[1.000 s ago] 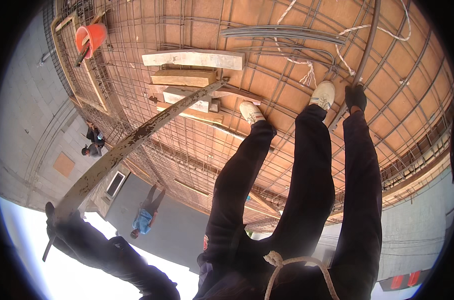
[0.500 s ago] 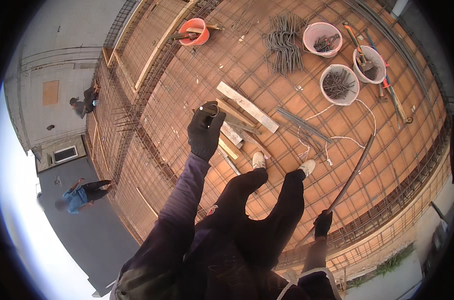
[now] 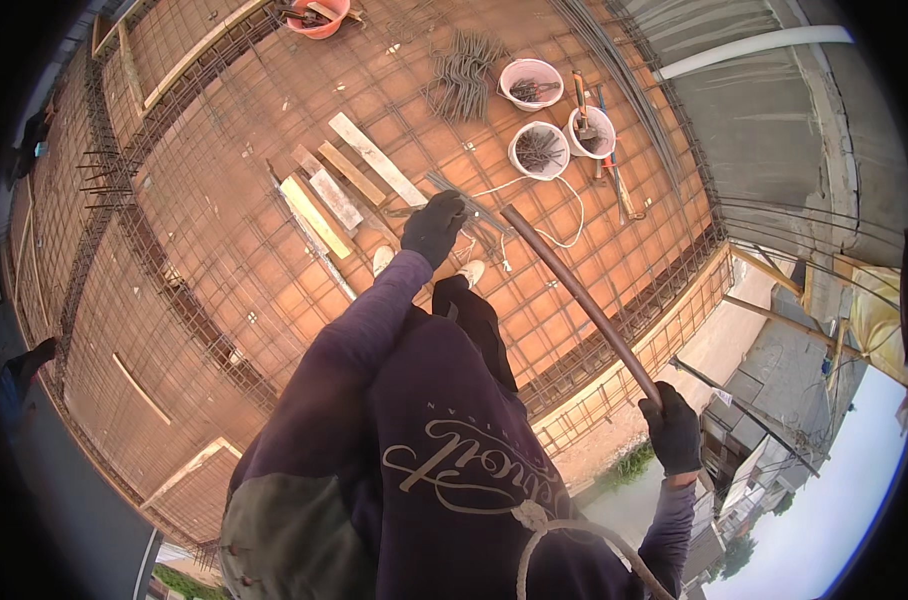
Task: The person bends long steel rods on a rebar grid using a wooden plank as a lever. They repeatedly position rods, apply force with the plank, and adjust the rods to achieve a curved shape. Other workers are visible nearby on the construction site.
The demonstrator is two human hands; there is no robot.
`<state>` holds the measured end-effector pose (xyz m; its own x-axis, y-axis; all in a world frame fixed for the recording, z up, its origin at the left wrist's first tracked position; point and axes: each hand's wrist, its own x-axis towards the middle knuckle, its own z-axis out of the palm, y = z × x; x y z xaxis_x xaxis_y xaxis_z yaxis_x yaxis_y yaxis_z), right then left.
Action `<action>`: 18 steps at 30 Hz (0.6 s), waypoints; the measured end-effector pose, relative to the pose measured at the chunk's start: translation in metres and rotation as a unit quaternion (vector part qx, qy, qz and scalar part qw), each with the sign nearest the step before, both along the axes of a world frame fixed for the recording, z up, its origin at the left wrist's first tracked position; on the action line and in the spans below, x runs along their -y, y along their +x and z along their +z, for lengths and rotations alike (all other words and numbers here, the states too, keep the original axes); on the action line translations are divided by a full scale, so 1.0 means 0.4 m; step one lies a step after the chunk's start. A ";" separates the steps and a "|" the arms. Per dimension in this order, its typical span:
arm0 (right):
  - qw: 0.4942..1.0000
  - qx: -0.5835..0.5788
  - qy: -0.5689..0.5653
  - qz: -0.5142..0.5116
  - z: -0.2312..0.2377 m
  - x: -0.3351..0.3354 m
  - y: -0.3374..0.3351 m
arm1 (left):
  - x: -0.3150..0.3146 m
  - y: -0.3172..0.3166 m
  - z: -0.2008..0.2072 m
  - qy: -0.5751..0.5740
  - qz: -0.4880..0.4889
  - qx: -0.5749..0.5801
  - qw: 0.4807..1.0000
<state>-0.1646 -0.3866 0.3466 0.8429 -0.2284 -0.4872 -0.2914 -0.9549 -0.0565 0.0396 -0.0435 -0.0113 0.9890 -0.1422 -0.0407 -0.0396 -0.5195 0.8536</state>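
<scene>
My right hand point(image 3: 671, 430), in a dark glove, is wrapped round the lower end of a long brown metal pipe point(image 3: 584, 300). The pipe slants up and leftward from my fist, its far end near a white rope point(image 3: 581, 215). My left hand point(image 3: 434, 228), also gloved, is held out in front of me with its fingers curled. Whatever it grips is hidden by the glove. Beyond it a bundle of short steel bars point(image 3: 474, 205) lies on the rebar mesh, partly covered by the hand.
Wooden boards point(image 3: 376, 160) lie left of my feet. Three pale buckets point(image 3: 539, 150) with metal pieces and tools stand ahead, near a pile of bent steel stirrups point(image 3: 464, 75). An orange bucket point(image 3: 319, 18) is farther left. Rebar mesh point(image 3: 274, 215) spans the orange-brown deck, edged by timber point(image 3: 664, 340).
The view has turned to the right. My right hand and the pipe have come up closer. The ring-shaped end seen at my left hand earlier no longer shows.
</scene>
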 end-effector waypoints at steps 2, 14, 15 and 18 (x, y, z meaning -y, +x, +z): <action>0.996 -0.009 -0.075 0.056 0.082 -0.030 0.025 | 0.007 -0.024 0.002 -0.008 -0.020 -0.032 0.999; 0.942 -0.078 -0.246 0.212 0.289 -0.231 0.125 | 0.002 -0.124 -0.007 -0.001 -0.090 0.003 0.996; 0.938 -0.085 -0.256 0.219 0.296 -0.240 0.132 | -0.001 -0.128 -0.008 -0.007 -0.089 0.015 0.996; 0.935 -0.088 -0.263 0.220 0.315 -0.261 0.143 | -0.007 -0.138 -0.012 -0.001 -0.108 0.019 0.994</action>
<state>-0.1073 -0.2822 0.4725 0.8293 -0.1247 -0.5447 0.1763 -0.8666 0.4668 -0.0155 -0.0408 -0.0160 0.9362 -0.3515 -0.0041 -0.1818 -0.4942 0.8501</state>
